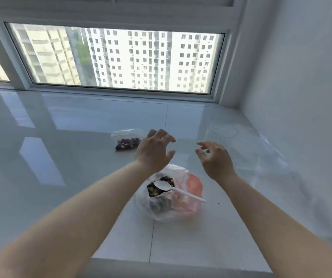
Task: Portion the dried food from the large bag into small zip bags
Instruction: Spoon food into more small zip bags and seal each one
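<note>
- The large bag [169,194] of thin clear plastic with an orange patch sits on a glossy white sill [81,157], near its front edge, its mouth open and dark dried food [157,189] showing inside.
- A white plastic spoon [176,189] rests across the large bag's mouth, bowl over the food, handle pointing out past the bag's right side.
- Beyond the large bag and a little to its left lies a small zip bag [127,140], flat on the sill, with dark reddish pieces gathered at its near end.
- The left hand [154,150] hovers above the sill just beyond the large bag, fingers spread and curled, holding nothing; it overlaps the small zip bag's right edge in view, and contact cannot be told.
- The right hand [216,159] hovers beyond the large bag to its right, fingers loosely spread and curled, empty.
- Right of the large bag, toward the side wall, clear plastic sheeting [261,155] lies on the sill; whether it is empty bags cannot be told.
- Far beyond the large bag, a window [117,59] shows tall apartment blocks.
</note>
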